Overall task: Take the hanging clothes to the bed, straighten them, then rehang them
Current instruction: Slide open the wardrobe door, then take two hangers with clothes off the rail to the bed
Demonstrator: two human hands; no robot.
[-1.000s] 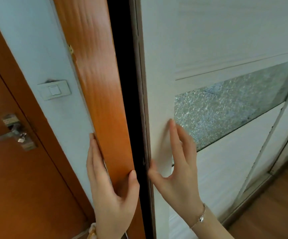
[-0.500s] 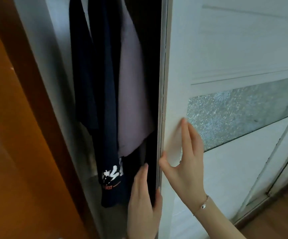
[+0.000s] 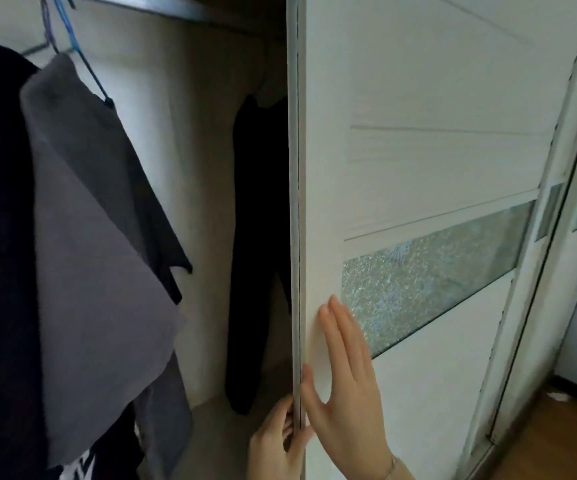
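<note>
A grey garment (image 3: 96, 258) hangs on a blue hanger (image 3: 83, 60) at the left of the open wardrobe, beside a dark navy garment (image 3: 0, 237). Further in, black trousers (image 3: 256, 258) hang near the door edge. My left hand (image 3: 276, 441) grips the edge of the white sliding door (image 3: 429, 133) with its fingers curled round it. My right hand (image 3: 346, 382) presses flat on the door's front, fingers straight, just left of the frosted glass strip (image 3: 429, 282).
The wardrobe's pale back wall (image 3: 197, 168) and floor (image 3: 221, 431) show between the garments. A second sliding door (image 3: 557, 306) overlaps at the right. Wooden room flooring (image 3: 564, 441) lies at the lower right.
The sliding door has moved to the right and the wardrobe stands much wider open, showing more clothes. My left hand moved from the orange door frame to the sliding door's edge.
</note>
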